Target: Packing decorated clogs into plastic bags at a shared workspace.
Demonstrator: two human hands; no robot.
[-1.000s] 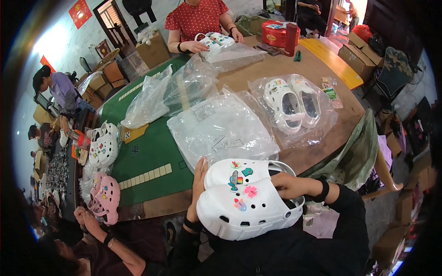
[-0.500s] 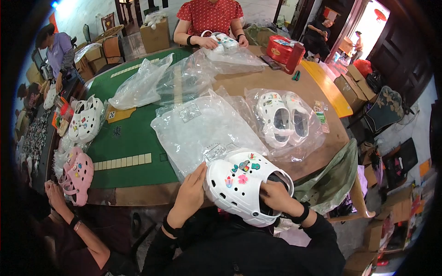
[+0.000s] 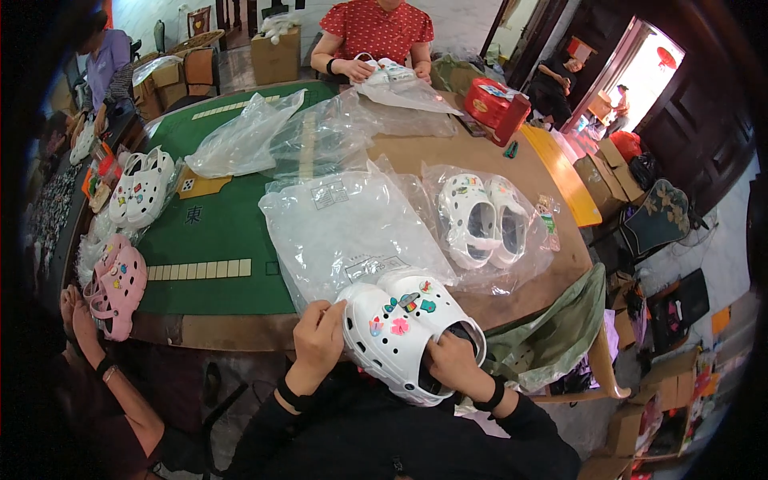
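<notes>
A pair of white clogs (image 3: 400, 324) with colourful charms is tilted up at the table's near edge, toes away from me. At the left clog's side, my left hand (image 3: 320, 340) is closed, thumb and bent fingers against its toe edge. My right hand (image 3: 458, 364) reaches into the foot opening and grips the clogs from inside; its fingertips are hidden. Just beyond lies a flat clear plastic bag (image 3: 344, 224), partly covered by the toes. To its right, another pair of white clogs (image 3: 472, 212) rests on or in clear plastic.
On the left are pink clogs (image 3: 118, 284), white clogs (image 3: 142, 192) and a row of tiles (image 3: 200, 270). Opposite, a person in red (image 3: 376, 36) handles white clogs. A red tin (image 3: 490, 98) stands far right. Green cloth (image 3: 544, 336) hangs over a chair at the near right.
My left fingers, stretched along the clog before, are now bent at its edge. The clogs and both hands appear farther left; the whole view has shifted too.
</notes>
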